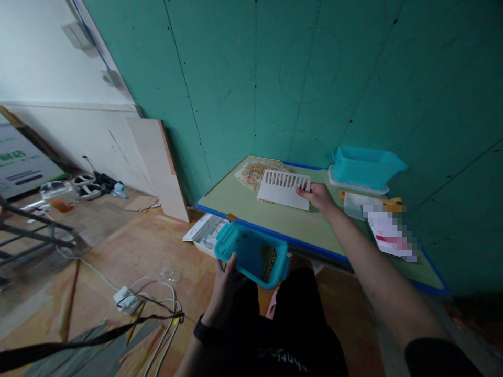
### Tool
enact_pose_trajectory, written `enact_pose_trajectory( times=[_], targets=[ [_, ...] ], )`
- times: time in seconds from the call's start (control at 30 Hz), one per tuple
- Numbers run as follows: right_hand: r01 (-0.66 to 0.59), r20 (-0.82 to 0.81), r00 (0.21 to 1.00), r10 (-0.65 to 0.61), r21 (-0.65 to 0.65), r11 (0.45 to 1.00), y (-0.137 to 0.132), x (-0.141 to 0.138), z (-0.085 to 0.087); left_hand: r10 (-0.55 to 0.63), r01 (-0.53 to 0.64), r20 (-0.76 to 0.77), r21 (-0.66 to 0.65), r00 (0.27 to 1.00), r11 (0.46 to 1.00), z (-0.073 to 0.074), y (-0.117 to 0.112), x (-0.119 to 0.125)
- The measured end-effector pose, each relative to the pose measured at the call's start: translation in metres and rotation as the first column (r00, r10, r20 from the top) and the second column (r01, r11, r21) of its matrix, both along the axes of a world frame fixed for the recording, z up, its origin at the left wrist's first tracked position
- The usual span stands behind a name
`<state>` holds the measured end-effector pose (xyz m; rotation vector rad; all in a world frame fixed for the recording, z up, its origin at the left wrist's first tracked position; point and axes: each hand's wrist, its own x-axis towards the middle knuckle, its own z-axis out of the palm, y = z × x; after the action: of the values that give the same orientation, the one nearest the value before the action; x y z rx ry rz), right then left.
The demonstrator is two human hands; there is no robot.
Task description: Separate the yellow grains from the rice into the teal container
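My right hand (315, 196) grips the right end of a flat white plate with a row of slots (283, 196). The plate is held tilted over the table, beside a spread pile of tan beans or grains mixed with paler ones (255, 174); a few grains show at its lower edge. Below the table's front edge, my left hand (228, 272) holds a blue plastic container (245, 254) by its near left side, thumb on the rim. Greenish grains (268, 263) lie gathered at the container's right end.
On the pale green table (314, 228) with blue edging, a second blue container (367, 166) stands on a white lid at the back right. Nearby lie a yellow-handled tool (393, 201) and a phone-like object (393, 235), partly blurred. A power strip (127, 299) with cables lies on the floor.
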<state>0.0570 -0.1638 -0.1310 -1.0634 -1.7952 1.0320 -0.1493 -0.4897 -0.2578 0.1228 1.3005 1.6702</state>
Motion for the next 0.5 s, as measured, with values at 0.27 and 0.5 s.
enact_pose_trajectory(
  times=[0.27,0.5],
  targets=[
    [-0.040,-0.056,0.998,0.039,-0.024,0.999,-0.004,0.000,0.002,0.006,-0.005,-0.037,0.017,0.999,1.000,-0.010,0.000,-0.001],
    [-0.059,-0.041,0.998,0.057,-0.043,0.997,-0.007,-0.001,0.003,-0.016,0.017,-0.040,0.022,0.999,1.000,-0.014,-0.001,-0.003]
  ],
)
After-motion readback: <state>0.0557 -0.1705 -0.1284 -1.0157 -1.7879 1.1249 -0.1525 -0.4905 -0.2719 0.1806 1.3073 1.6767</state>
